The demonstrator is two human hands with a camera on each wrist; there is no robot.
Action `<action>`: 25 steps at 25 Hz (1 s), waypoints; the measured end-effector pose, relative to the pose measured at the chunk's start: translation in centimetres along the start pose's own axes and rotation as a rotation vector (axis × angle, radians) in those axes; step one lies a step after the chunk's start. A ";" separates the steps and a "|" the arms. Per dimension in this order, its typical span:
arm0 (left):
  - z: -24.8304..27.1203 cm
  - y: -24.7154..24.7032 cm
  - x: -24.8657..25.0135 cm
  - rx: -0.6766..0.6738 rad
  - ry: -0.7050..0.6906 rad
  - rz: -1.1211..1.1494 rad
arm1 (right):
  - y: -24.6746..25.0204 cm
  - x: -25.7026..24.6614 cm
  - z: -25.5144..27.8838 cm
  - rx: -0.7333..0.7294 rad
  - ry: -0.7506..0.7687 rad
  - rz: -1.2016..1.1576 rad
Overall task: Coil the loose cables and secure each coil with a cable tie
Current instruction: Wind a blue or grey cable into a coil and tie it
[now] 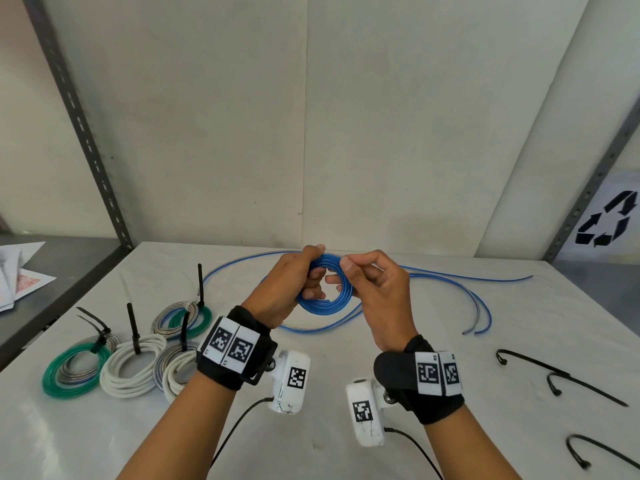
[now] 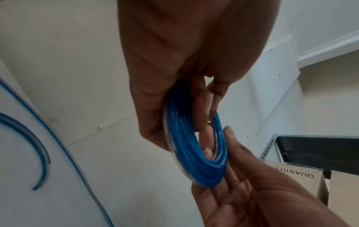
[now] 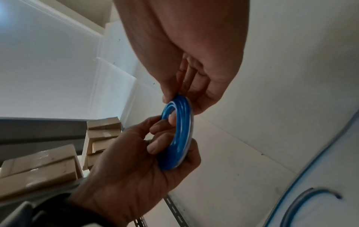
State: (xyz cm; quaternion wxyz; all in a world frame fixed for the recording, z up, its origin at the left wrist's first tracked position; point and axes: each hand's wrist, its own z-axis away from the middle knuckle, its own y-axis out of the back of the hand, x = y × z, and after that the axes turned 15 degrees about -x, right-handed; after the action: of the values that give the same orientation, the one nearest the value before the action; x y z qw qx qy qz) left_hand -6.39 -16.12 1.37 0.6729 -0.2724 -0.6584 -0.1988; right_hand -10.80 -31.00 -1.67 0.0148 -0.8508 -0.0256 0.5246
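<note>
At six o'clock the left hand (image 1: 282, 292) and right hand (image 1: 375, 296) are holding the blue cable coil (image 1: 325, 303) above the white tabletop (image 1: 346, 393), each grip curling around its rim; loose blue cable (image 1: 450, 275) is trailing toward two o'clock; tied coils (image 1: 131, 365) are lying at nine o'clock; black cable ties (image 1: 554, 375) are lying at three o'clock.

Head view: high, facing forward and down over the table (image 1: 450, 341). Wrist views: close, looking up along each palm (opposite sides). All three share the blue coil (image 1: 325, 299) (image 2: 186, 147) (image 3: 178, 135).
</note>
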 end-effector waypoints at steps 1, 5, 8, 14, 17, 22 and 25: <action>0.0 0.1 0.0 0.010 -0.008 0.016 | 0.0 0.0 0.0 -0.006 -0.006 0.002; -0.1 0.3 0.1 0.050 -0.036 0.103 | -0.5 0.1 0.0 -0.035 -0.022 0.108; -0.1 0.3 0.1 0.055 -0.058 0.165 | -0.7 0.2 0.1 0.022 -0.002 0.091; -0.4 0.8 -0.5 0.013 -0.052 0.168 | 0.5 -0.2 0.3 -0.067 -0.071 0.249; -0.9 0.8 -0.9 -0.035 0.018 0.004 | 1.9 -0.8 0.1 -0.149 -0.140 0.266; -2.7 -1.6 -1.4 -0.188 0.158 -0.150 | 5.3 -2.2 0.8 -0.263 -0.236 0.423; -4.6 -4.4 -2.4 -0.291 0.184 -0.055 | 8.0 -2.7 2.3 -0.224 -0.290 0.465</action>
State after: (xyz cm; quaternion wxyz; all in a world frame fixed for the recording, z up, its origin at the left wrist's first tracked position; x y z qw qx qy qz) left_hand -5.71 -22.65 -0.51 0.6782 -0.3293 -0.5656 -0.3343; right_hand -13.88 -39.11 -0.71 -0.2038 -0.7464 0.1106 0.6239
